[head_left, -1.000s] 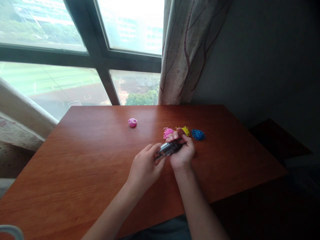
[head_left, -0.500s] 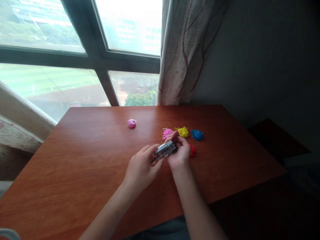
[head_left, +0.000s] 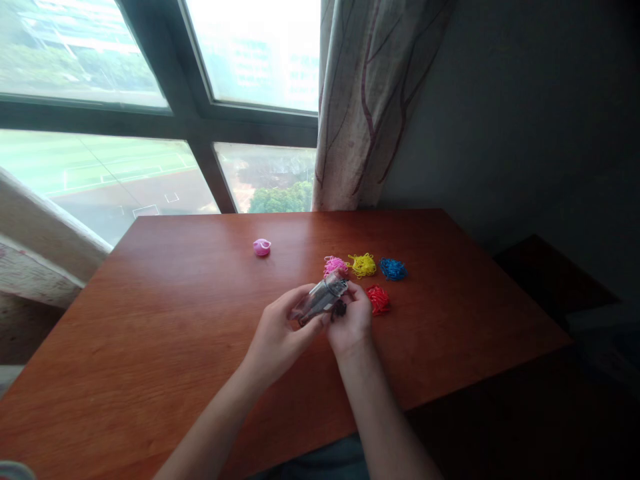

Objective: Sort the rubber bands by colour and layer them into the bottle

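My left hand grips a small clear plastic box with dark bits inside, tilted above the wooden table. My right hand is curled at the box's open end, its fingers pinched around some dark pieces. Just beyond the hands lie small heaps of clips or bands: a pink heap, a yellow heap, a blue heap and a red heap right beside my right hand.
A small pink lid-like object lies alone farther back on the left. A window and a curtain stand behind the table. The table's right edge drops off to a dark lower surface.
Both hands with the box have shifted slightly left and toward me. The red heap, hidden under my right hand a second ago, now lies in full view.
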